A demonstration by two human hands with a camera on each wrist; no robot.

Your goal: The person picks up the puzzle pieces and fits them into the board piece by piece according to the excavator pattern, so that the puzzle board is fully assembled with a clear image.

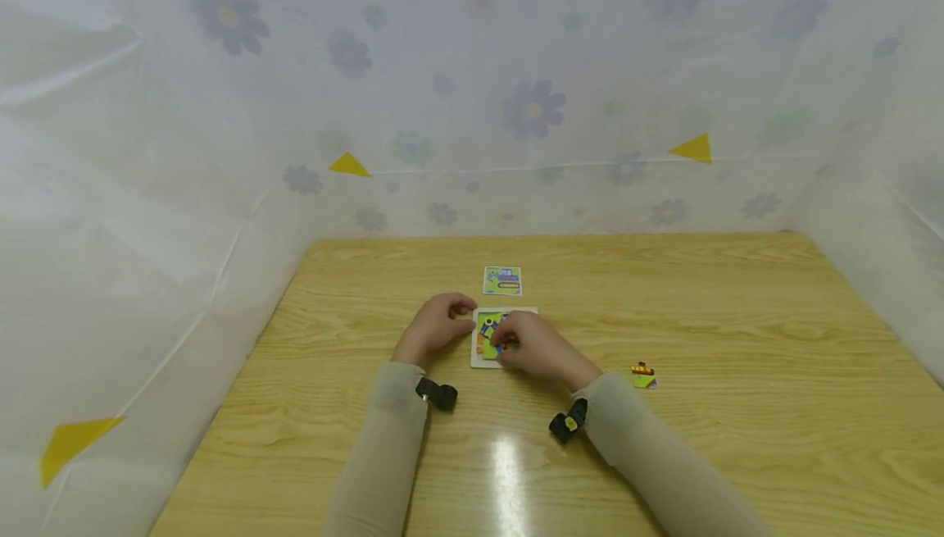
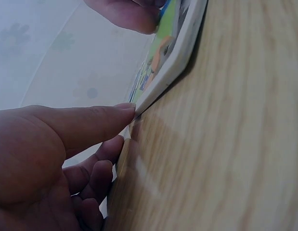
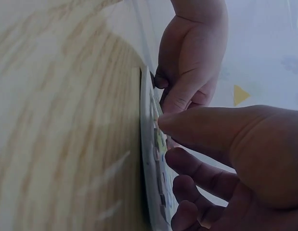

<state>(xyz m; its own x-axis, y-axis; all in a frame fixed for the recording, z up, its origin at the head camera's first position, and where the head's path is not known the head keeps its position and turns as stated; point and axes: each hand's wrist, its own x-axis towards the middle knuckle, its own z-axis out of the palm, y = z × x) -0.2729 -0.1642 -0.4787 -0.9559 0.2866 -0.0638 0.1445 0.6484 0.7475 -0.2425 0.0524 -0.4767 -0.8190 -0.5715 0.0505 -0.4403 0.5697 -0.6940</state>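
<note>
A small jigsaw puzzle tray (image 1: 485, 363) with a pale frame lies on the table, holding green, blue and orange pieces. At its upper left my left hand (image 1: 437, 325) holds the frame's edge; in the left wrist view the thumb (image 2: 105, 120) lies against the rim. Over the tray's right half, my right hand (image 1: 540, 347) has thumb and index finger bent together around a puzzle piece, mostly hidden by the fingers. Close to the tray in the right wrist view are the right thumb (image 3: 197, 126) and curled fingers.
Behind the tray lies a printed picture card (image 1: 502, 281). Loose puzzle pieces (image 1: 644, 376) rest on the wooden table (image 1: 737, 324) to the right of my right hand. A flowered white sheet (image 1: 457, 111) walls in the back and sides.
</note>
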